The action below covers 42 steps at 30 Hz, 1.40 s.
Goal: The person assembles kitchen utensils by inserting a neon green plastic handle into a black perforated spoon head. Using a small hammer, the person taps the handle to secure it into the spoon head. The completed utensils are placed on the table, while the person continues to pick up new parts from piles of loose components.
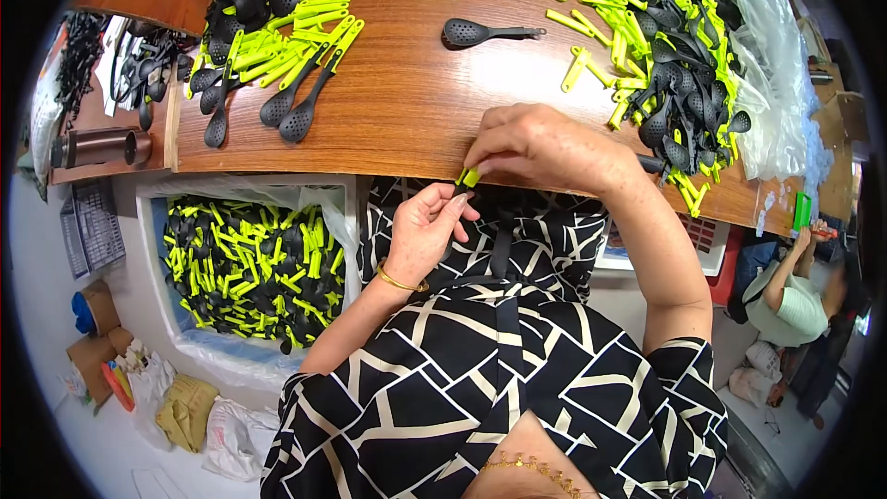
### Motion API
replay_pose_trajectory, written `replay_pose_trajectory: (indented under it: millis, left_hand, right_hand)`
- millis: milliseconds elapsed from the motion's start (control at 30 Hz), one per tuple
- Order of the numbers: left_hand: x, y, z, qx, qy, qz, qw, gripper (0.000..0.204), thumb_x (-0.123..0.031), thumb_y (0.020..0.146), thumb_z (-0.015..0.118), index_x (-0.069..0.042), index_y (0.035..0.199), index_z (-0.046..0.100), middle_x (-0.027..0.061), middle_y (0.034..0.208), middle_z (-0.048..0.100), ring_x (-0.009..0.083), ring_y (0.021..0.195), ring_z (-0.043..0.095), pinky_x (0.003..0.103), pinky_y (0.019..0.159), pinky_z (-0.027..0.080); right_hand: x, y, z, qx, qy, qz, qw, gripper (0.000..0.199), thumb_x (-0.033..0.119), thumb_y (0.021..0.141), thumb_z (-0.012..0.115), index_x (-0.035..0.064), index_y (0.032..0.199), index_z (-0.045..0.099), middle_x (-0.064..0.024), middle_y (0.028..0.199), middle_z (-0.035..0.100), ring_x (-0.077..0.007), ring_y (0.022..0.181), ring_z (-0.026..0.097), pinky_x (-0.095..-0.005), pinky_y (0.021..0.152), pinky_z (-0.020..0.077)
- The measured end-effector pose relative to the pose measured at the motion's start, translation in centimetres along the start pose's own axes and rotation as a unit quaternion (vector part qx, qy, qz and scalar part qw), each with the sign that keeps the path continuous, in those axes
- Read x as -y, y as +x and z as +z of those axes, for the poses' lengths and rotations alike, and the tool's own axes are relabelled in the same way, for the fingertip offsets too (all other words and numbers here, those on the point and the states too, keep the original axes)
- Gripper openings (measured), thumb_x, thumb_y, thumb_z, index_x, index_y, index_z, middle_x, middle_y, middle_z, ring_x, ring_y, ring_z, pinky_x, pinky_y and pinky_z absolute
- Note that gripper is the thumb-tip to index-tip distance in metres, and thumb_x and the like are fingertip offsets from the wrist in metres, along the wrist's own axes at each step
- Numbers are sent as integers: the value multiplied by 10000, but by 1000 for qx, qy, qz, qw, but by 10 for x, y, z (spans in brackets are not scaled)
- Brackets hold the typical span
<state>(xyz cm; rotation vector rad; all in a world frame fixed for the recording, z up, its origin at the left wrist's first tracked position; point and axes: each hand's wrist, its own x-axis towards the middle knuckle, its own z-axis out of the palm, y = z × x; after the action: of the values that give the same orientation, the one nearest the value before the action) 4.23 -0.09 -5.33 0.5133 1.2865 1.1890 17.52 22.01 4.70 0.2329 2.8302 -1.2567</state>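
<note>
At the table's near edge, my left hand (420,231) pinches the black stem of a small spoon, whose bowl is hidden below the fingers. Above it, my right hand (527,143) closes its fingertips on a lime-green handle (470,177), which sits at the top of that black stem. The two hands almost touch. Farther back on the table lies a single black slotted spoon (467,32) with a bare stem. To the left are a heap of loose green handles (277,54) and black slotted spoons with green handles (297,118).
A brown wooden table (388,120) spans the front. Spoons and handles pile up at its right (679,65), beside clear plastic sheeting (767,83). A white lined bin (349,222) full of green-handled spoons stands lower left. Bags (189,411) lie on the floor. Another person (790,300) works at far right.
</note>
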Motion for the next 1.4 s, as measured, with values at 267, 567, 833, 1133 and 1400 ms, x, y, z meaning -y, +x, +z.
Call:
replay_pose_trajectory:
  millis: [267,567,833,1133,1400]
  left_hand:
    - [-1,4,-2,-12,19,0,1000,267,-211,1113,659,33,1203,720,64,924,757,69,657,623,209,637,504]
    - [0,5,2,-6,-20,-18,1000,243,-226,1103,679,1,1151,750,20,848,710,58,652,602,198,618,483]
    - [7,5,7,-39,-25,-2,999,197,-186,1103,675,3,1113,732,21,837,704,56,649,606,197,615,501]
    - [-4,4,17,-52,-48,-22,997,251,-225,1111,666,18,1084,724,38,828,702,71,667,600,210,644,492]
    - [-6,3,18,-45,-35,-13,998,305,-251,1115,659,41,1165,733,83,924,771,75,692,616,220,688,512]
  right_hand:
    - [-7,8,24,-14,-42,13,999,127,142,946,759,39,1018,740,-127,1018,736,-354,993,720,-446,906,569]
    - [-17,1,19,-28,33,-3,999,150,157,928,761,41,1023,748,-147,956,762,-372,968,735,-465,870,577]
    - [-5,1,25,-14,-79,22,997,141,165,899,784,71,997,747,-111,1022,727,-351,1013,714,-449,897,560]
    - [-5,-46,38,-300,-146,27,942,269,222,809,848,175,1073,821,-46,1298,699,-289,1326,583,-485,1132,417]
    - [-43,-124,29,-294,-303,147,894,298,128,815,862,131,1096,763,-25,1101,738,-274,1130,667,-441,1023,453]
